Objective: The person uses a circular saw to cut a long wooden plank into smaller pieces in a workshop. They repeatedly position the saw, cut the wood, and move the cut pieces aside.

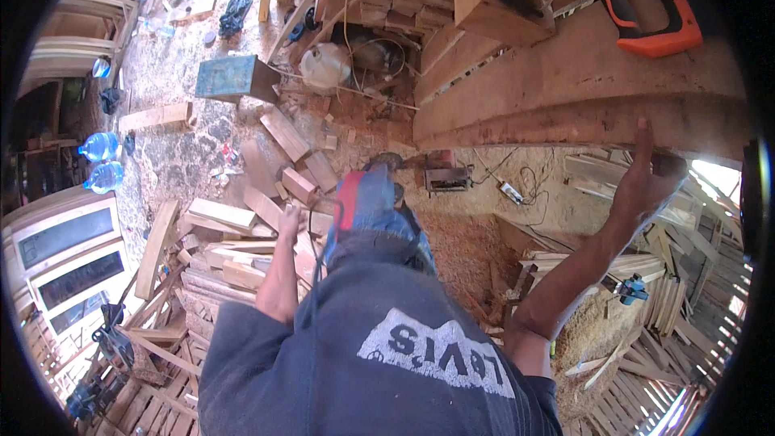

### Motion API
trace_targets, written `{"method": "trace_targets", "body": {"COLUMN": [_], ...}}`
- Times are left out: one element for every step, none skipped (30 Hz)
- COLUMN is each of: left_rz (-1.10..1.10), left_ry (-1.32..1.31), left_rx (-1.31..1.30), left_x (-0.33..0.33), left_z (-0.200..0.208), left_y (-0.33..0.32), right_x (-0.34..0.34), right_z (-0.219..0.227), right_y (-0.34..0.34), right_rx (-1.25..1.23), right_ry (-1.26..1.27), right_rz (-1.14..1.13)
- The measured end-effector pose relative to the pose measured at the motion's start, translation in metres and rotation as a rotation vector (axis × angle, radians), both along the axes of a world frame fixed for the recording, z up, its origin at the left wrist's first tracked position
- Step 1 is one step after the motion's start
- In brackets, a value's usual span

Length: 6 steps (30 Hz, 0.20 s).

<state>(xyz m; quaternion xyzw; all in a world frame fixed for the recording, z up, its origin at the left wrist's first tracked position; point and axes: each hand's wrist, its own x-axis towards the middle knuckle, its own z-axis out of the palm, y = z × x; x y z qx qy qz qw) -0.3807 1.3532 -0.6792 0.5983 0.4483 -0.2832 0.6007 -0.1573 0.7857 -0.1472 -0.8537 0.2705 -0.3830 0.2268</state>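
Note:
My left hand (291, 221) hangs low at my left side, over a heap of cut wood blocks (224, 212). Its fingers look loose, and I see nothing held in them. On the right, my arm stretches forward to the near edge of a wooden workbench (517, 101). My right hand (652, 173) grips that edge, one digit lying up against the wood and the other fingers folded and partly hidden. Farther back on the bench top, apart from this hand, lies an orange saw handle (682, 28).
Sawdust and offcuts cover the floor. A green box (228, 77), a whitish jug (324, 65) and blue-tinted water bottles (101, 147) stand ahead and left. Below the bench lie a power strip (511, 191) and cords. Stacked boards (662, 299) and a blue tool (631, 289) are at right.

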Motion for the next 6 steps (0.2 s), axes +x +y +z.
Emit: {"method": "trace_targets", "body": {"left_rz": [0.055, 0.015, -0.148, -0.111, -0.075, -0.069], "left_ry": [0.051, 0.127, 0.087, 0.103, 0.148, 0.155], "left_rx": [0.103, 0.024, 0.080, 0.064, 0.039, 0.030], "left_x": [-0.012, -0.025, -0.040, -0.037, -0.051, -0.054], "left_z": [0.003, -0.002, -0.013, -0.017, -0.011, -0.012], "left_y": [-0.017, 0.003, 0.026, 0.029, 0.030, 0.026], "right_x": [0.001, -0.001, -0.002, 0.002, 0.000, -0.003], "right_z": [-0.002, -0.004, -0.007, -0.009, -0.009, -0.009], "right_y": [0.000, -0.006, -0.012, -0.012, -0.010, -0.007], "right_rx": [-0.018, -0.015, -0.001, 0.049, 0.092, 0.136], "right_ry": [0.033, 0.075, 0.104, 0.034, -0.005, -0.043], "right_rz": [-0.035, -0.065, -0.098, -0.039, 0.020, 0.079]}}
